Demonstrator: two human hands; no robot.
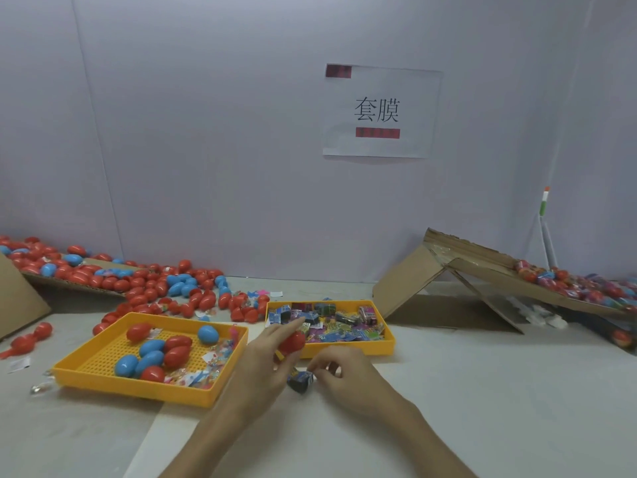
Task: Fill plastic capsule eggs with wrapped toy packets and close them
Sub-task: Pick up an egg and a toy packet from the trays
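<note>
Open counter [482,391] lies right of the trays [362,350]. The left hand [262,360] grips a red egg [293,340]. The right hand [344,374] pinches a packet [300,381] just below it.

The left hand [259,362] and right hand [350,379] are bare, like the 2 forearms [425,439], with slender fingers [286,328].

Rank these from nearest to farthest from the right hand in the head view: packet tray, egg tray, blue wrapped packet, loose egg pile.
1. blue wrapped packet: pinched by the right hand.
2. packet tray: just beyond the hand.
3. egg tray: to the left, past the left hand holding a red egg.
4. loose egg pile: far left, near the wall.
</note>
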